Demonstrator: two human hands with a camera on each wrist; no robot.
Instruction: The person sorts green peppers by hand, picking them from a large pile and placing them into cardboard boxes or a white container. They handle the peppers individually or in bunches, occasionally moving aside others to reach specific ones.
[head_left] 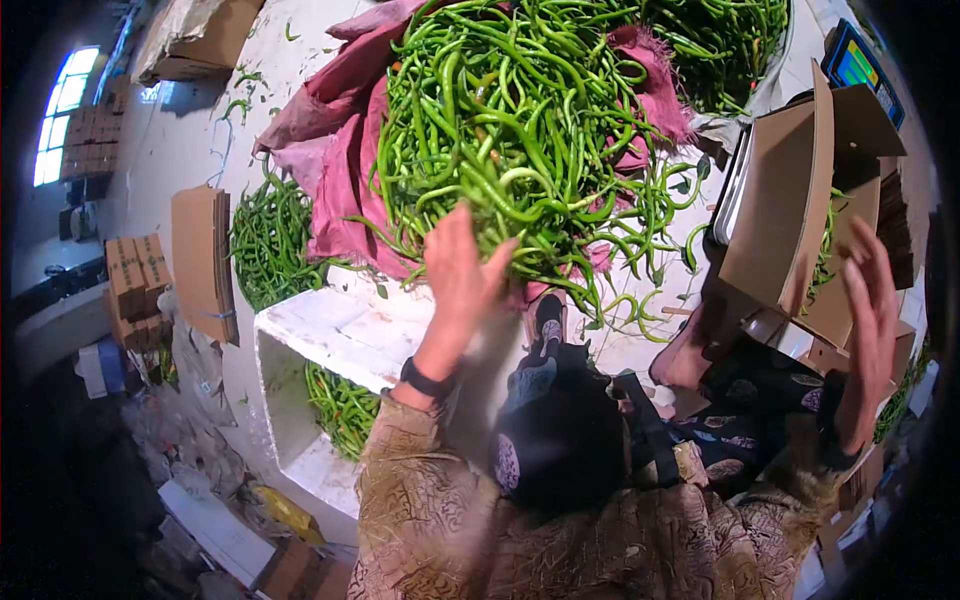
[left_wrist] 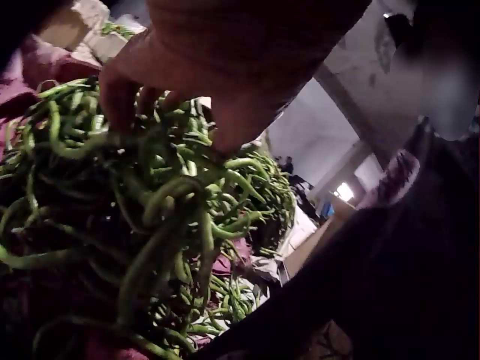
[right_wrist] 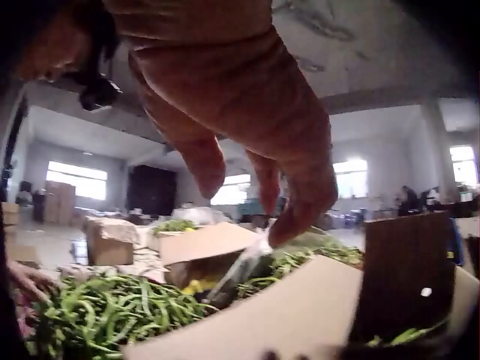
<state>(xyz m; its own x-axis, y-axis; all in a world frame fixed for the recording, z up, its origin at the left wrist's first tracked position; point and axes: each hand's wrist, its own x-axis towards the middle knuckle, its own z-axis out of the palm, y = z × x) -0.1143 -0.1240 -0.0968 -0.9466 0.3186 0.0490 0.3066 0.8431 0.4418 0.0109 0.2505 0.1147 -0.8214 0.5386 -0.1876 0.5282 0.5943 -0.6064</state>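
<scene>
Long green chili peppers lie in a large heap on pink cloth. My left hand is at the near edge of this heap, thumb spread away from the fingers. In the left wrist view, its fingers point down among the peppers, their tips partly hidden. On the right, my right hand is raised beside an open cardboard box with some peppers inside. The right wrist view shows its fingers hanging loosely bent above the box flap, with clear plastic seen below one fingertip.
A white foam box on its side holds more peppers, left of my legs. Flattened cardboard stands behind it. A blue-edged scale display is at the upper right. Loose peppers are scattered on the floor near my foot.
</scene>
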